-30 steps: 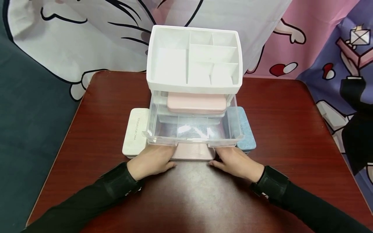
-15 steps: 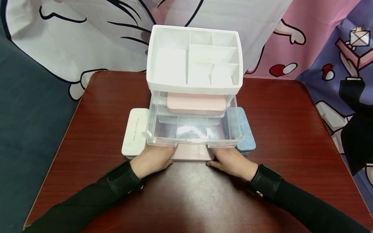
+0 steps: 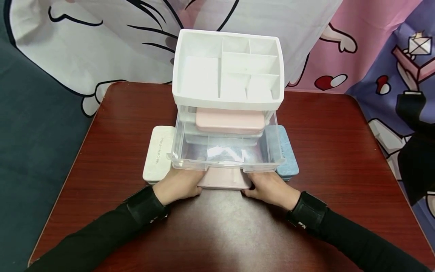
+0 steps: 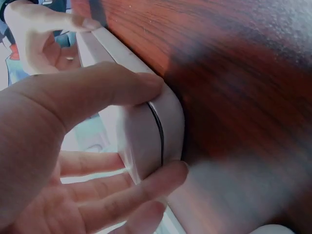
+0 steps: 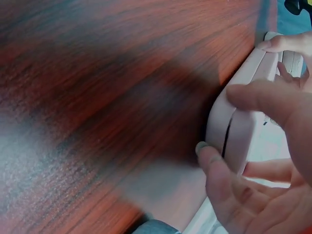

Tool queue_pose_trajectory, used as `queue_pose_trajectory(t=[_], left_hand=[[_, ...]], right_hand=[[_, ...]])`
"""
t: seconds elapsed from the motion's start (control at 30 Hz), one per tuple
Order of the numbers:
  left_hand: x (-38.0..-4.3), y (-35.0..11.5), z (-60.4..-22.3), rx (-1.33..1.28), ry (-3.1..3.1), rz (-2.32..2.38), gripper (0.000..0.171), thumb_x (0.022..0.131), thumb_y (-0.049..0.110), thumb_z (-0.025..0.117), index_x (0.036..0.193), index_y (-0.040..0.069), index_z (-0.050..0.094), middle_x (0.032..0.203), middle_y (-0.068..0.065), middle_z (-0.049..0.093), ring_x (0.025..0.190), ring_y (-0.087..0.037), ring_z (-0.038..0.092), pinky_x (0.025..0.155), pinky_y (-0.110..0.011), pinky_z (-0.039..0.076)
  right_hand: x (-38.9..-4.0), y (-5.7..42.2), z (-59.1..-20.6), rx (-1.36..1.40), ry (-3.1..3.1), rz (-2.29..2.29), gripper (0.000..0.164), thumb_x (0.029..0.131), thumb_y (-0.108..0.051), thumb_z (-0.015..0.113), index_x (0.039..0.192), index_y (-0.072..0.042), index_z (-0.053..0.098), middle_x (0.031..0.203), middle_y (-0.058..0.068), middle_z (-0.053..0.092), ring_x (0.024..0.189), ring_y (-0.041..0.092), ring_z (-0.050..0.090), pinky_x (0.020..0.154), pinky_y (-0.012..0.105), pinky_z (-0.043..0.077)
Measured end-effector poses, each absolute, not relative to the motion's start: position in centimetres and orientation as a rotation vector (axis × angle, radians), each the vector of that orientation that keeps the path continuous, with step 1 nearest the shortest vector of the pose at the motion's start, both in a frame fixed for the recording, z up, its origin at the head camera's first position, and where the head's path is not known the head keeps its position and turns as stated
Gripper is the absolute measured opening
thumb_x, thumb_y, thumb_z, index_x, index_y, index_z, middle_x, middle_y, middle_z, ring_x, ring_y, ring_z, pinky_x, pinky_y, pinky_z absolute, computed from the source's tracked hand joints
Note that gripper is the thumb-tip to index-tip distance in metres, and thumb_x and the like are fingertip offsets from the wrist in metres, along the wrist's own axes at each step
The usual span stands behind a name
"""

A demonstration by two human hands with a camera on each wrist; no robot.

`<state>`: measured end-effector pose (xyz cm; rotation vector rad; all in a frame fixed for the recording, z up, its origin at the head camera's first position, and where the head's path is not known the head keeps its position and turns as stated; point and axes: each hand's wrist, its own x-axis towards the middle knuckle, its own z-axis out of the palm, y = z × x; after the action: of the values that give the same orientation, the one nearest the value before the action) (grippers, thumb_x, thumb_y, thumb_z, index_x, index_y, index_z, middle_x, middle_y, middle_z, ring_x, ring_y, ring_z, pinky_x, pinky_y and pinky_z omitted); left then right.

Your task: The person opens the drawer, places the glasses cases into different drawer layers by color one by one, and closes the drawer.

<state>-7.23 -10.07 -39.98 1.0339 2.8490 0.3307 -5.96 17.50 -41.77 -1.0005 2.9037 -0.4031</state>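
A pale pink case [image 3: 224, 179] with rounded corners and a dark seam lies flat on the table, its back part hidden under a clear drawer [image 3: 225, 165]. My left hand [image 3: 178, 186] grips its left end, thumb on the near corner and fingers along the side, as the left wrist view shows. At the other end my right hand [image 3: 273, 187] grips it the same way; in the right wrist view the thumb [image 5: 258, 100] and curled fingers sit around the corner. From the head view the fingers of both hands are partly covered by the drawer.
The drawer juts from a white organizer [image 3: 227, 102] with a compartmented top. Another pink case [image 3: 230, 120] rests at the drawer's back. A white case [image 3: 158, 153] stands left of the organizer, a blue case [image 3: 287, 155] right. A printed curtain [image 3: 102, 45] hangs behind the table.
Both hands have drawn slightly inward, closer around the pale pink case's ends. The case, drawer and organizer look about where they were.
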Motion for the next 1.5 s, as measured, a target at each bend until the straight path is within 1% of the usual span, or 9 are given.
queue_pose_trajectory(t=[0.27, 0.47, 0.63, 0.73, 0.83, 1.0, 1.13, 1.27, 1.5], left_hand=[[-7.0, -10.5, -39.2, 1.111, 2.886, 0.378, 0.082, 0.056, 0.02, 0.08, 0.133, 0.012, 0.053, 0.118, -0.009, 0.062, 0.106, -0.024, 0.055, 0.094, -0.048, 0.044], [-6.5, -10.5, -38.7, 1.149, 2.903, 0.303, 0.089, 0.056, 0.02, 0.079, 0.138, 0.013, 0.047, 0.114, -0.006, 0.062, 0.101, -0.021, 0.054, 0.093, -0.044, 0.043], [-5.9, -10.4, -38.3, 1.19, 2.934, 0.265, 0.098, 0.056, 0.025, 0.083, 0.143, 0.013, 0.04, 0.125, -0.01, 0.059, 0.109, -0.024, 0.055, 0.096, -0.047, 0.043], [-5.5, -10.4, -38.1, 1.236, 2.956, 0.241, 0.094, 0.056, 0.026, 0.083, 0.14, 0.011, 0.043, 0.116, -0.01, 0.064, 0.095, -0.025, 0.06, 0.086, -0.047, 0.047], [-5.2, -10.4, -38.0, 1.281, 2.967, 0.206, 0.085, 0.056, 0.027, 0.082, 0.132, 0.009, 0.049, 0.1, -0.006, 0.065, 0.074, -0.021, 0.058, 0.065, -0.042, 0.048], [-4.4, -10.1, -37.7, 1.357, 2.99, 0.125, 0.068, 0.055, 0.027, 0.08, 0.115, 0.006, 0.055, 0.077, 0.002, 0.058, 0.048, -0.012, 0.045, 0.038, -0.029, 0.027], [-3.6, -9.9, -37.2, 1.401, 3.01, 0.048, 0.055, 0.055, 0.027, 0.078, 0.1, 0.007, 0.055, 0.068, 0.003, 0.051, 0.04, -0.008, 0.037, 0.035, -0.026, 0.017], [-3.0, -9.9, -36.5, 1.408, 3.001, 0.013, 0.046, 0.055, 0.029, 0.079, 0.087, 0.01, 0.051, 0.07, 0.003, 0.048, 0.037, -0.006, 0.032, 0.035, -0.025, 0.015], [-2.5, -9.9, -35.2, 1.44, 3.012, -0.027, 0.044, 0.056, 0.03, 0.077, 0.086, 0.011, 0.05, 0.068, 0.003, 0.056, 0.038, -0.005, 0.025, 0.036, -0.024, 0.012]], right_hand=[[-5.7, 17.5, -41.1, -1.013, 2.891, -0.422, 0.065, 0.071, -0.03, 0.081, 0.126, -0.011, 0.052, 0.108, 0.004, 0.06, 0.091, 0.014, 0.057, 0.079, 0.034, 0.05], [-4.9, 17.8, -40.5, -1.029, 2.908, -0.361, 0.057, 0.069, -0.035, 0.081, 0.115, -0.009, 0.057, 0.089, 0.0, 0.06, 0.076, 0.012, 0.057, 0.067, 0.031, 0.05], [-4.3, 18.2, -40.1, -1.114, 2.945, -0.371, 0.069, 0.069, -0.035, 0.081, 0.126, -0.006, 0.056, 0.104, 0.007, 0.064, 0.077, 0.014, 0.062, 0.066, 0.031, 0.052], [-4.0, 18.3, -39.9, -1.169, 2.961, -0.374, 0.074, 0.067, -0.035, 0.081, 0.129, -0.004, 0.055, 0.112, 0.01, 0.065, 0.079, 0.017, 0.066, 0.067, 0.033, 0.055], [-3.8, 18.4, -39.8, -1.213, 2.968, -0.374, 0.079, 0.065, -0.035, 0.081, 0.131, -0.002, 0.054, 0.116, 0.011, 0.064, 0.083, 0.019, 0.068, 0.068, 0.034, 0.056], [-3.1, 18.6, -39.5, -1.266, 2.978, -0.378, 0.079, 0.064, -0.036, 0.082, 0.129, 0.001, 0.057, 0.116, 0.011, 0.063, 0.079, 0.017, 0.068, 0.064, 0.031, 0.057], [-2.6, 18.7, -39.3, -1.312, 2.977, -0.372, 0.076, 0.066, -0.038, 0.081, 0.127, 0.0, 0.058, 0.112, 0.008, 0.061, 0.071, 0.012, 0.064, 0.059, 0.028, 0.055], [-2.2, 18.8, -38.8, -1.354, 2.979, -0.397, 0.075, 0.064, -0.039, 0.082, 0.124, -0.001, 0.059, 0.106, 0.004, 0.06, 0.064, 0.006, 0.056, 0.052, 0.024, 0.051], [-1.7, 19.1, -38.1, -1.39, 2.982, -0.428, 0.072, 0.063, -0.039, 0.082, 0.121, -0.002, 0.06, 0.102, 0.001, 0.058, 0.063, 0.004, 0.051, 0.05, 0.022, 0.047]])
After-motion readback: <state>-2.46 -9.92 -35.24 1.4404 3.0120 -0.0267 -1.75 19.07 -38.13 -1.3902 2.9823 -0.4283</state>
